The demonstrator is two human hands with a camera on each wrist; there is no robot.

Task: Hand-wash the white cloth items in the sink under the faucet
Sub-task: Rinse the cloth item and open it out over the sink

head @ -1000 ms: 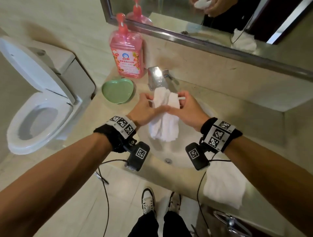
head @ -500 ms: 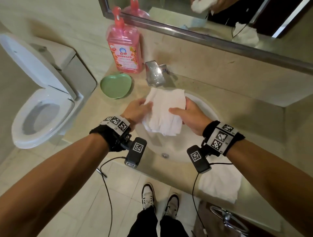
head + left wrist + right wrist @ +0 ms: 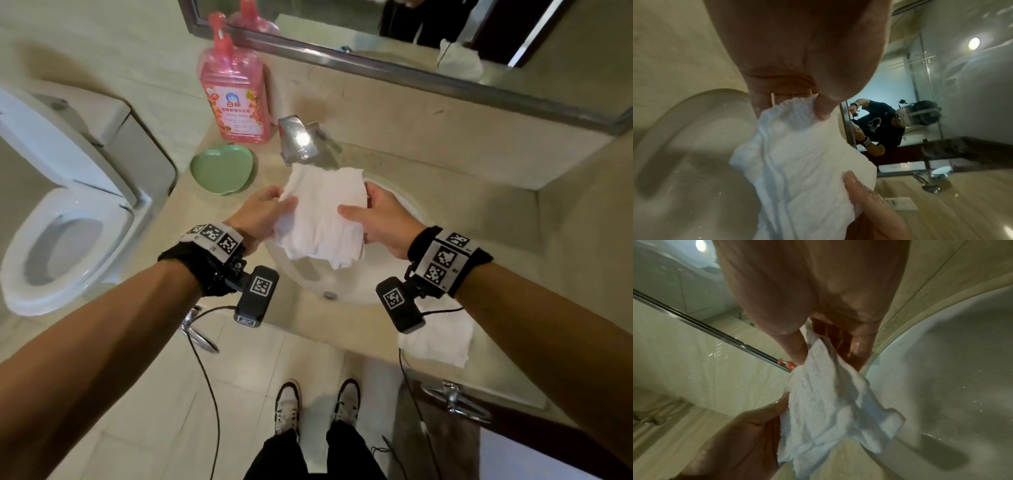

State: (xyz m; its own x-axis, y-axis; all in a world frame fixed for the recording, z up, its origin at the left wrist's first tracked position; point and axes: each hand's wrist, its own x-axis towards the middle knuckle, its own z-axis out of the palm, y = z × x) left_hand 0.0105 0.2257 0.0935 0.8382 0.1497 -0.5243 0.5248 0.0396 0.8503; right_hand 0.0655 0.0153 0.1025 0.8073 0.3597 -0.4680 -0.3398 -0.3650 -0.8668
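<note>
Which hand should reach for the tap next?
Probably left. Both hands grip the white cloth over the sink, but the left hand is on the faucet's side, nearer than the right hand.

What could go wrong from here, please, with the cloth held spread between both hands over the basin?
1. The left hand and right hand hold the white cloth only by its side edges; being wet, it might slip into the sink.
2. The second cloth sits at the counter's front edge under the right forearm, which could nudge it off.
3. The pink soap bottle and green dish stand near the left hand and could be bumped.
</note>
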